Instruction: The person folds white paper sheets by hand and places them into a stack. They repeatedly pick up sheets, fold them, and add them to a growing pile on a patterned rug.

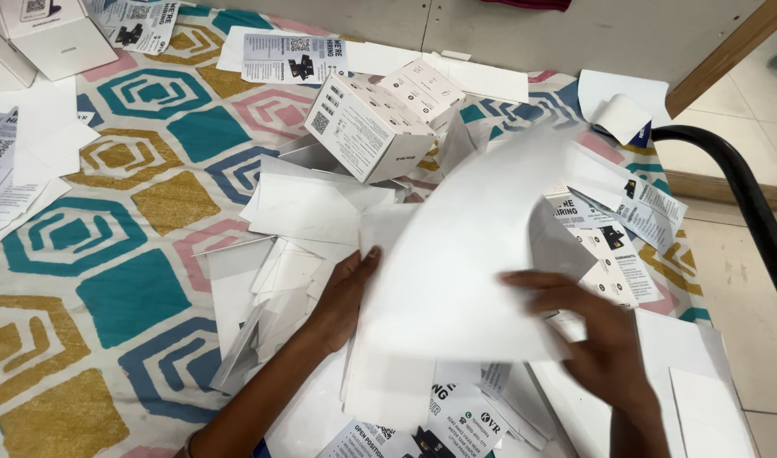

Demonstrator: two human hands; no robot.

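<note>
My right hand (594,335) grips the lower right edge of a large white sheet (461,254), which curls upward over the pile. My left hand (344,297) reaches under that sheet's left side, thumb against its edge, resting on a heap of white cards and flat cardboard pieces (287,254). A white printed box (367,127) lies on its side just beyond the heap. Printed leaflets (456,420) lie below the sheet, near me.
A patterned cloth (109,246) with teal, yellow and pink shapes covers the surface. More white boxes (53,34) and leaflets (291,58) lie at the far side. A black curved tube (745,195) stands at the right, over the tiled floor (745,280).
</note>
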